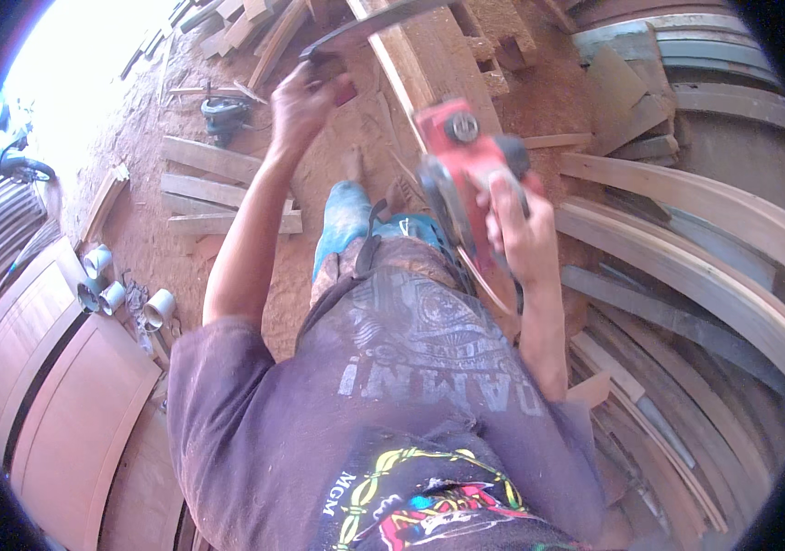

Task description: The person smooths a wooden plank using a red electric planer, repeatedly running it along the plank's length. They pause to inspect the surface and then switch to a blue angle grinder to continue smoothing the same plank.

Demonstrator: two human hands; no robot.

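My right hand [516,216] is wrapped round the rear handle of a red and black electric hand planer [461,170]. The planer is tilted, with its round front knob toward the far side, and motion blurs it a little. It is next to the near part of a thick pale timber [429,69]; whether the two touch I cannot tell. Farther forward on the left, my left hand [308,103] is closed on a tool with a long dark flat blade [365,29], which slants up to the right across the timber. A bit of red shows by the fingers; the tool's exact kind is unclear.
Sawdust covers the floor [254,294]. Short boards [213,188] and a dark green power tool [225,115] lie left of my legs. Curved panels [89,395] and metal cups [159,309] are at left. Long planks [686,266] crowd the right. Notched timbers [502,37] stand ahead.
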